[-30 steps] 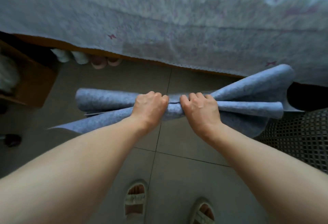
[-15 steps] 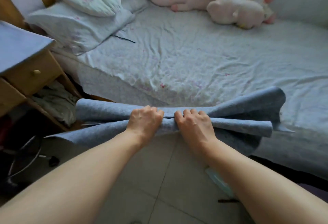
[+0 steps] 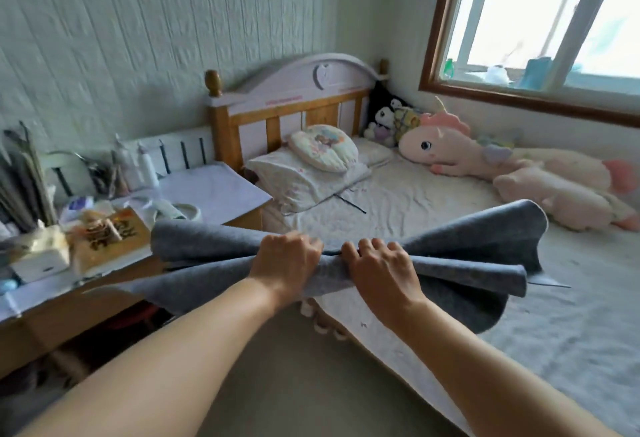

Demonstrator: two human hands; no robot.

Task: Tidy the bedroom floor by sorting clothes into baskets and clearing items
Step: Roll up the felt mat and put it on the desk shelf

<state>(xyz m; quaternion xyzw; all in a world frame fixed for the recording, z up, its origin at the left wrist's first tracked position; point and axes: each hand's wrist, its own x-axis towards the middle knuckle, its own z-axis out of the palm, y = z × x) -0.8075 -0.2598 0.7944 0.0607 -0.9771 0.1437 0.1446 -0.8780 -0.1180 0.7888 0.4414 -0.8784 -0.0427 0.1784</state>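
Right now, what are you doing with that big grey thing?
A person is holding a rolled-up grey felt mat in the air beside the bed. The left hand and the right hand grip it close together at its middle, so both ends flare out. It has not been put down anywhere yet.

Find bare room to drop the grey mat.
Free: bed sheet between pillow and pink plush; nightstand top by the headboard. Crowded: desk at left. Both hands grip the grey mat.
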